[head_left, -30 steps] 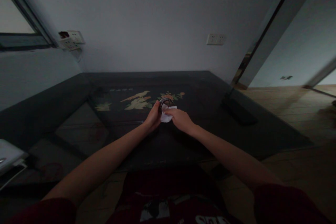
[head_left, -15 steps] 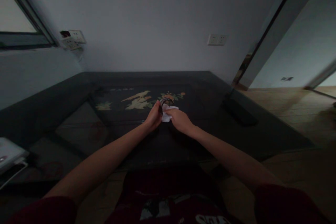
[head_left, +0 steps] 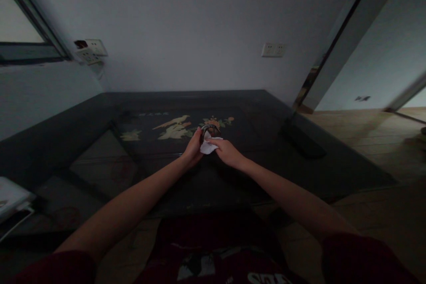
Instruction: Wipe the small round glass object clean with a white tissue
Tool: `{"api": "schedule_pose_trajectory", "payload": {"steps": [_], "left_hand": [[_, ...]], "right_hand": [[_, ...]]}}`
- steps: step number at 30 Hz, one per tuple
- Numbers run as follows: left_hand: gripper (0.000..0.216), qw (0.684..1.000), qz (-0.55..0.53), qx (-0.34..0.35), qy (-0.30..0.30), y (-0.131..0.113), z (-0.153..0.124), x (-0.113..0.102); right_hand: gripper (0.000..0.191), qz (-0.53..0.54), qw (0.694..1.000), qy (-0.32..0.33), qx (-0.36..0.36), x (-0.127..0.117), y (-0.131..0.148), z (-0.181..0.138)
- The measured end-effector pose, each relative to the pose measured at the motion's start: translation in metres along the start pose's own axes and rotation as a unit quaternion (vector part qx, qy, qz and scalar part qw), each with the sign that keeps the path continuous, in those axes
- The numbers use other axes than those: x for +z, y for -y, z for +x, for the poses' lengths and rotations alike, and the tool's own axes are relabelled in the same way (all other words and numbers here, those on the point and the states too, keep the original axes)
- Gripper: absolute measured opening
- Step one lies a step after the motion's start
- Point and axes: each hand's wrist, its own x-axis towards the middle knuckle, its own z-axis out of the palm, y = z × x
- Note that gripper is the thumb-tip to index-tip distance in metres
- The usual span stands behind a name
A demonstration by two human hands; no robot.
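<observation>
My left hand [head_left: 194, 147] is closed around the side of a dark, rounded object with a shiny curved rim [head_left: 213, 127]. It looks see-through in the middle, but its kind is too dim to make out. A crumpled white tissue [head_left: 208, 147] is pinched in my right hand [head_left: 229, 151] and pressed against the near side of that object. Both hands are close together above the dark, glossy tabletop [head_left: 206, 186]. Behind them the top bears a picture of birds and flowers [head_left: 175, 128].
A long black object [head_left: 304, 142] lies on the tabletop to the right. At the left edge stands a white device [head_left: 13, 195] with a white cable. Sockets [head_left: 273, 49] are set in the wall [head_left: 186, 31] behind; wooden floor [head_left: 349, 128] shows at right.
The tissue and my right hand have shifted slightly left against the rounded object, and more of its rim shows. My left hand keeps its hold, nearly in the same place.
</observation>
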Motion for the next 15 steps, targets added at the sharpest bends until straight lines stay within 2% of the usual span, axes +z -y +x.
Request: {"api": "schedule_pose_trajectory", "payload": {"steps": [4,7,11,15], "left_hand": [[0.039,1.000,0.005,-0.013,0.018,0.000,0.000,-0.001],[0.040,1.000,0.006,-0.017,0.018,-0.001,-0.001,-0.002],[0.038,1.000,-0.001,-0.014,0.013,-0.001,0.000,0.000],[0.037,1.000,-0.003,-0.015,-0.002,0.000,0.001,0.004]], "right_hand": [[0.040,-0.208,0.977,0.014,-0.048,-0.012,0.000,-0.004],[0.034,-0.293,0.953,0.006,-0.081,-0.014,0.002,-0.005],[0.035,-0.283,0.957,0.014,-0.063,-0.010,0.003,-0.005],[0.043,-0.146,0.989,0.011,-0.030,-0.005,0.000,-0.005]]}}
